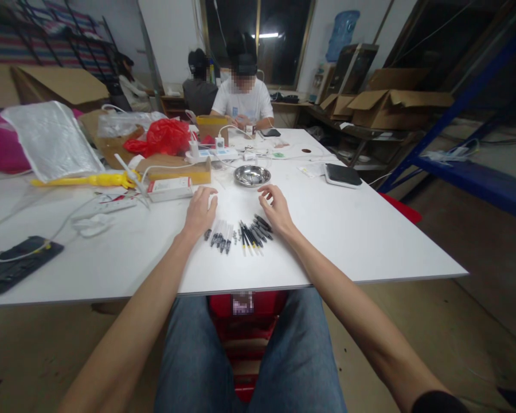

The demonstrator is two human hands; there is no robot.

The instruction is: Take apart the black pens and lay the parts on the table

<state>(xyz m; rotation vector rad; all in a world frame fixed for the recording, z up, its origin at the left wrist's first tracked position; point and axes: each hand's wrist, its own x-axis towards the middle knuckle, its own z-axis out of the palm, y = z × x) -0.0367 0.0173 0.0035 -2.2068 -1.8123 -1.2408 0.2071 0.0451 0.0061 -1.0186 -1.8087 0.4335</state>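
My left hand (201, 212) rests on the white table, fingers curved and apart, with nothing in it. Beside it lie several clear pen barrels (221, 235) with dark grips. My right hand (276, 207) is on the other side, its fingers loosely bent and apart, holding nothing I can see. Close to that hand are several black pen parts (261, 228), fanned out. Between the groups lie several dark ink refills (247, 238) with yellowish ends, and some tiny springs (235, 234). Just beyond my hands stands a round steel bowl (252, 176) with small items in it, too small to name.
Left of the bowl are a white box (169, 188), a yellow tool-like object (86, 180), a red plastic bag (161, 137) and a power strip (212, 155) with cables. A black-topped device (343, 175) lies right. A person (243, 100) sits across the table (370, 241).
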